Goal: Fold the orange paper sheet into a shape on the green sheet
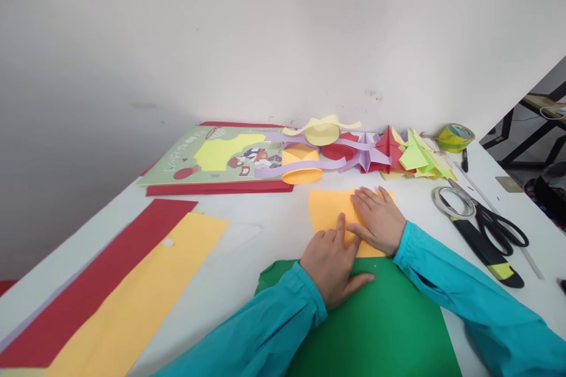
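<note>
An orange paper sheet (325,210) lies on the white table (256,235) in front of me, partly over a green sheet (380,324). My right hand (378,218) lies flat on the orange paper with its fingers stretched out and pressing down. Just beside it, my left hand (333,262) rests on the paper's near edge, forefinger extended along it and the other fingers curled. Both arms wear teal sleeves.
Red (101,283) and orange (141,294) paper strips lie at the left. A craft booklet (212,156) on red sheets sits at the back, next to several folded paper shapes (389,153). Tape rolls (455,136) (453,203), scissors (499,227) and a cutter (486,253) lie at the right.
</note>
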A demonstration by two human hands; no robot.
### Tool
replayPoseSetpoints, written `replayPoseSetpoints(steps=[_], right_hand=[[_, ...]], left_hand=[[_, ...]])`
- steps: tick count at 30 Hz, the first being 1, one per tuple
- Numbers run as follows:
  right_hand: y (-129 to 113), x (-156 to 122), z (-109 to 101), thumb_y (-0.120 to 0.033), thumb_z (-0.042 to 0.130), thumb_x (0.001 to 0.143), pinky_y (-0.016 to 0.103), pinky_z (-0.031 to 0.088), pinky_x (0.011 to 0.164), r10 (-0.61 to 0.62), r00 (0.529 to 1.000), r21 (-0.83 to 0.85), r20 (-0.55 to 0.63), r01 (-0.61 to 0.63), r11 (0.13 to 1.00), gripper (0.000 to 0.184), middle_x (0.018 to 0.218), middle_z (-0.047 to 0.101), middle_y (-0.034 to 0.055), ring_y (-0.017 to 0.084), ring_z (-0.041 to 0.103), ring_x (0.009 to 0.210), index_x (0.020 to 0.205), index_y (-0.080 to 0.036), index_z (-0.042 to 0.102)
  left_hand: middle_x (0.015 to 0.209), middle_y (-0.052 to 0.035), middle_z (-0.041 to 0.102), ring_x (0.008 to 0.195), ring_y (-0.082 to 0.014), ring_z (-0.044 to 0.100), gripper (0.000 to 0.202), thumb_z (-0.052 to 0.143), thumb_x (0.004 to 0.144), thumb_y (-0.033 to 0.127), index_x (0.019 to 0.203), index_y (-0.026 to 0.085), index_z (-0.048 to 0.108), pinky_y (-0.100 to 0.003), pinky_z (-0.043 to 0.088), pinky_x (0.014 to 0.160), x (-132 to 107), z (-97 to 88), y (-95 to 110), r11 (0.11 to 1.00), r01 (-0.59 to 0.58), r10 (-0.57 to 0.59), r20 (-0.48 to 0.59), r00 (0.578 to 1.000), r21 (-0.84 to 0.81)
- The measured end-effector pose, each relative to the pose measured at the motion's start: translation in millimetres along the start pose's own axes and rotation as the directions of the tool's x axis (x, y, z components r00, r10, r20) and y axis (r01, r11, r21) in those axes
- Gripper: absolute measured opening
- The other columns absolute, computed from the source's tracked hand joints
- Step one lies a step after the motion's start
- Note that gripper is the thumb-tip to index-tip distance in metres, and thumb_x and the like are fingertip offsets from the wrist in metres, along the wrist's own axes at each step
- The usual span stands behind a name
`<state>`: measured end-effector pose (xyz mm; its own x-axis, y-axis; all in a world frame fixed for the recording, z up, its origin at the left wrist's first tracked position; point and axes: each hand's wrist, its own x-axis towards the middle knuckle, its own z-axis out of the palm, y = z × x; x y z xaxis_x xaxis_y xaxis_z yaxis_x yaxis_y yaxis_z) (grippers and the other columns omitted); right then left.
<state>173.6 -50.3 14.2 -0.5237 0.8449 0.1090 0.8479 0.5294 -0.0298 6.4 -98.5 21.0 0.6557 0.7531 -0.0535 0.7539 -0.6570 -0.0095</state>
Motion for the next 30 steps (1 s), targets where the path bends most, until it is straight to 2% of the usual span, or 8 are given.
replayPoseSetpoints(steps=[5,14,17,24,30], right_hand=[[1.4,14.0,1.3,-0.054,0.032,0.097,0.057,0.022,0.112,0.034,0.999,-0.007,0.011,-0.034,0.999,0.066,0.142,0.048,0.0195,0.031,0.036,0.136,0.138,-0.004,0.045],[-7.9,3.8,6.5,-0.054,0.032,0.097,0.055,0.021,0.112,-0.048,0.998,-0.091,-0.049,0.044,0.995,0.066,0.136,0.053,0.0219,0.032,0.038,0.135,0.138,-0.004,0.045],[-6.5,8.8,7.7,-0.053,0.034,0.096,0.055,0.022,0.111,-0.017,0.998,-0.108,-0.053,0.011,0.994,0.064,0.139,0.050,0.0207,0.032,0.038,0.135,0.138,-0.006,0.046],[3.5,17.2,5.9,-0.052,0.029,0.098,0.055,0.021,0.112,0.039,0.999,-0.011,-0.002,-0.039,0.999,0.064,0.145,0.045,0.0172,0.030,0.034,0.137,0.141,-0.007,0.041],[4.0,14.2,8.6,-0.047,0.033,0.098,0.053,0.024,0.112,0.020,1.000,-0.005,-0.023,-0.020,1.000,0.059,0.143,0.047,0.0178,0.029,0.036,0.136,0.139,-0.007,0.043]], left_hand=[[0.133,-0.0314,0.050,0.093,-0.0371,0.064,0.077,0.047,0.083,0.068,0.137,0.013,0.048,-0.045,0.048,0.074,0.8,-1.9,1.3,1.000,-0.008,0.008,0.008,1.000,0.008],[0.137,-0.0318,0.046,0.099,-0.0372,0.062,0.076,0.041,0.085,0.069,0.130,0.009,0.054,-0.046,0.048,0.080,2.0,-5.1,0.6,1.000,-0.006,0.006,0.111,0.994,0.002],[0.138,-0.0305,0.046,0.099,-0.0369,0.062,0.077,0.041,0.085,0.069,0.134,0.010,0.050,-0.046,0.048,0.080,2.4,-5.9,1.1,1.000,0.003,-0.003,0.112,0.994,0.001],[0.138,-0.0300,0.046,0.098,-0.0370,0.062,0.080,0.042,0.085,0.069,0.143,0.015,0.039,-0.047,0.048,0.079,3.0,-6.8,2.9,1.000,0.016,-0.016,0.111,0.994,0.003],[0.139,-0.0307,0.044,0.099,-0.0384,0.061,0.079,0.044,0.085,0.068,0.143,0.015,0.040,-0.048,0.048,0.079,2.9,-6.1,2.5,1.000,0.022,-0.020,0.107,0.994,-0.017]])
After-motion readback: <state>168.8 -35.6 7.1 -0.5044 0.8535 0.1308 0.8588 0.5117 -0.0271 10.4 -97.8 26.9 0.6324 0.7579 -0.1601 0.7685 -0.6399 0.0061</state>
